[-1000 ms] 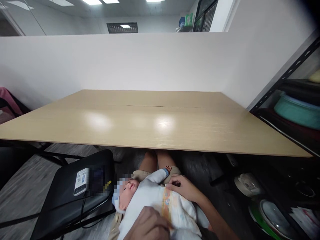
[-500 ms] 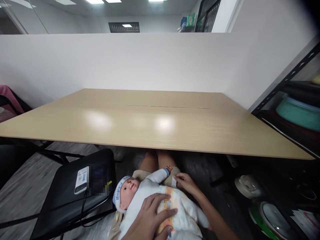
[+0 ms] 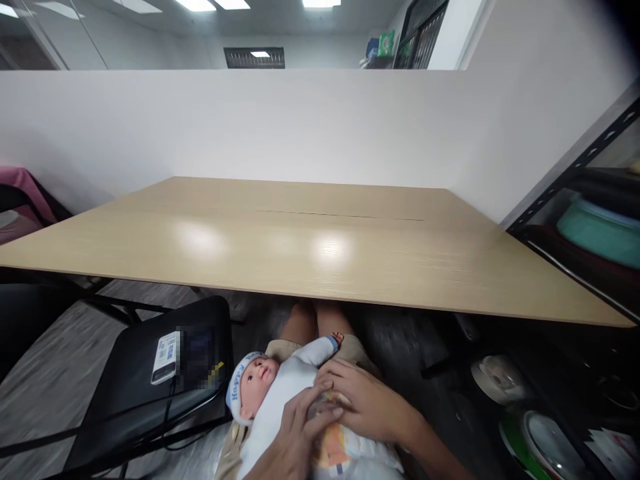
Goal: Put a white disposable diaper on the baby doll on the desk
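Note:
A baby doll in a white suit and a white-and-blue cap lies on my lap, below the table edge, head to the left. A printed diaper wraps its middle. My left hand rests on the doll's chest with fingers stretched flat over the diaper's upper edge. My right hand lies across the doll's belly, fingers laid flat on the diaper front and touching the left fingers. Neither hand grips anything I can see.
A wide light wooden table spans the view in front of me, white partition behind. A black chair at left carries a phone-like device with a cable. A metal shelf with bowls and dishes stands at right.
My right hand has moved from the doll's side by its arm onto its belly, meeting the left hand. The left hand has slid a little up the diaper.

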Available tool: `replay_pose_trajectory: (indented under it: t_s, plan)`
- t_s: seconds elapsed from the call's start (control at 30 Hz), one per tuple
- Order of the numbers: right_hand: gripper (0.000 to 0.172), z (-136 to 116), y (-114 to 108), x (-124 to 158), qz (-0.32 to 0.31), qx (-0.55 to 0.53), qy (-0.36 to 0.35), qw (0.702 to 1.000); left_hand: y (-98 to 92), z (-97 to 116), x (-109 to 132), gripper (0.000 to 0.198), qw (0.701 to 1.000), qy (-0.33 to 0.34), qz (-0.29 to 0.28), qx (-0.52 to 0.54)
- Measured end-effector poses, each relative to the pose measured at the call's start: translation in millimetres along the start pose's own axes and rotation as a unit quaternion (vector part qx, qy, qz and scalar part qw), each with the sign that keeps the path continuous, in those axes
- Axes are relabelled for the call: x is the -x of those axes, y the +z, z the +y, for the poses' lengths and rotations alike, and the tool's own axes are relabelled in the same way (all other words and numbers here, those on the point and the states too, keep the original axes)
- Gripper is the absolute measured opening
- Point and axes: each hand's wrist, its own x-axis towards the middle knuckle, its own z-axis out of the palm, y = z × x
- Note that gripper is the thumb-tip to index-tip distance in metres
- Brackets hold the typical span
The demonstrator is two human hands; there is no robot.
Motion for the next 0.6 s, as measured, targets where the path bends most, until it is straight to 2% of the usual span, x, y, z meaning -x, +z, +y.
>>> replay_pose_trajectory:
  t_s: [0.07,0.2,0.3,0.37,0.47,0.53,0.6]
  plan:
    - [0.005,1.3,2.2,-1.7,0.009,0.048,-0.002,0.999,4.3,-1.2,4.0,0.060,1.000,0.025,-0.002,-0.007]
    - [0.024,5.1,-1.8,7.3,0.010,0.115,-0.019,0.993,12.6,-9.0,6.0,0.067,0.998,0.070,0.005,0.005]
    - [0.033,3.2,-9.6,26.7,-0.006,0.125,-0.018,0.992,19.1,-18.2,4.8,0.070,0.996,0.091,-0.002,0.002]
    - [0.041,0.9,-16.6,45.4,-0.005,0.120,-0.008,0.993,19.3,-20.4,0.8,0.064,0.994,0.109,-0.016,-0.001]
    - [0.048,0.2,-28.3,80.3,0.005,0.112,0.028,0.993,4.9,-9.4,-13.5,0.052,0.991,0.103,-0.088,0.013]
    - [0.046,4.2,-32.9,106.5,-0.006,0.106,0.103,0.989,-12.1,6.9,-28.0,0.051,0.985,0.080,-0.150,0.032]
    - [0.044,13.0,-30.8,132.9,0.026,0.085,0.194,0.977,-27.0,24.5,-44.3,0.038,0.982,0.032,-0.183,0.044]
